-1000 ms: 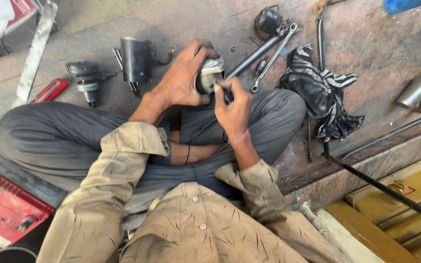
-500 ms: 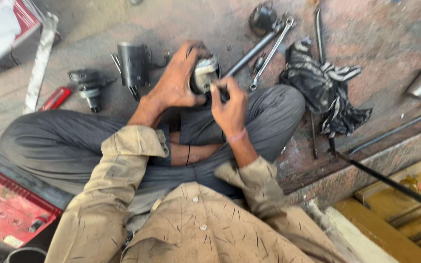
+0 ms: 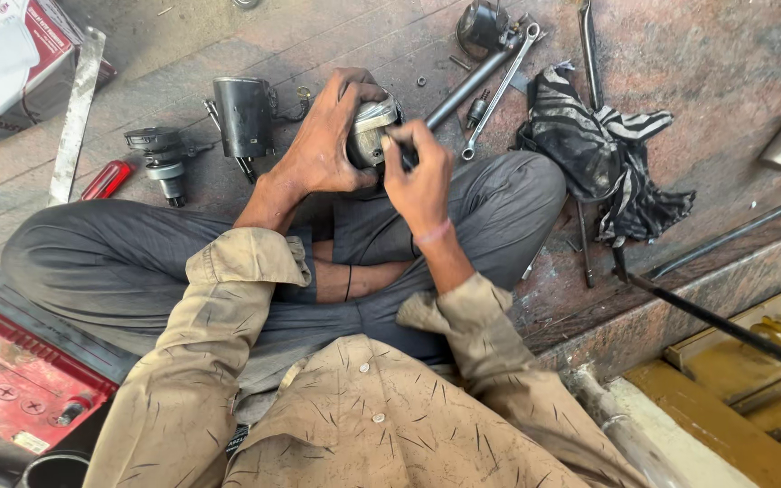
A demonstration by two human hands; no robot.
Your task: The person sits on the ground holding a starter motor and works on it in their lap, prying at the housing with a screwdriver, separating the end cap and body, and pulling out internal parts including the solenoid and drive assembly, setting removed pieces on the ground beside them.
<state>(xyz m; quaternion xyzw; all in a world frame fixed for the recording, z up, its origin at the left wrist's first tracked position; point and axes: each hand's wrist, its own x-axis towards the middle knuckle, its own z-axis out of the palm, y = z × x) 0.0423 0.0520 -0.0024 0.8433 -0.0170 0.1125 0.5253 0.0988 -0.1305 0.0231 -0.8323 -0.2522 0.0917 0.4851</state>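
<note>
- I see the left hand (image 3: 323, 145) wrapped around a round metal part (image 3: 370, 134), fingers curled over its top and side, gripping it above the crossed legs
- The right hand (image 3: 419, 172) is pinched narrow, its fingertips (image 3: 392, 143) pressed on the near face of the part; something thin and dark sits in that pinch, but I cannot tell what it is
- The part sits between both hands, just over the floor (image 3: 725, 54), near the right knee
- A black cylinder (image 3: 244, 115) lies just left of the left hand; further left stands a small geared piece (image 3: 163, 158), with a red handle (image 3: 107, 179) beside it
- A spanner (image 3: 500, 90) and a dark rod (image 3: 465, 88) lie side by side just beyond the part, angled up to the right
- A striped rag (image 3: 600, 149) lies bunched to the right of the knee
- A red battery (image 3: 6, 380) sits at the lower left, by the left leg
</note>
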